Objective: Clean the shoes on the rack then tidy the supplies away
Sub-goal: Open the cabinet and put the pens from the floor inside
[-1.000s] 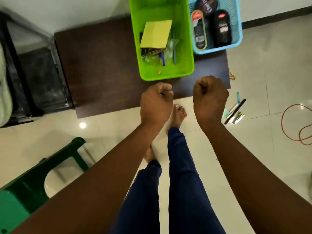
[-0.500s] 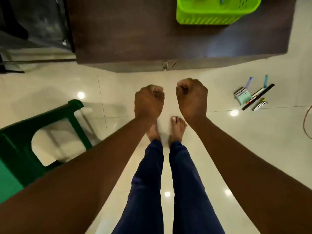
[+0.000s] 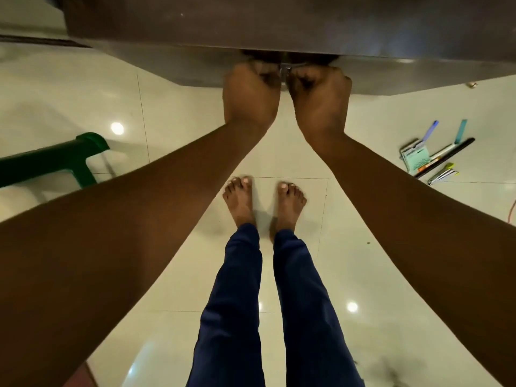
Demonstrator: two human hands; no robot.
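A dark brown cabinet point(image 3: 167, 26) fills the top of the view, seen from above. My left hand point(image 3: 251, 99) and my right hand point(image 3: 321, 101) are side by side at its front, just under the top board. Both have their fingers curled into the dark gap there, each gripping the top edge of a cabinet door on either side of a small metal latch point(image 3: 284, 69). The fingertips are hidden in the gap. No shoes and no supply baskets are in view.
A green plastic stool point(image 3: 55, 160) stands on the pale tiled floor at the left. Several brushes and pens point(image 3: 430, 157) lie on the floor at the right, with an orange cord point(image 3: 513, 210) at the right edge. My bare feet stand below the hands.
The view has tilted down, so the green and blue baskets have left the frame. Both fists moved forward from mid-air to the cabinet front and took hold at the latch.
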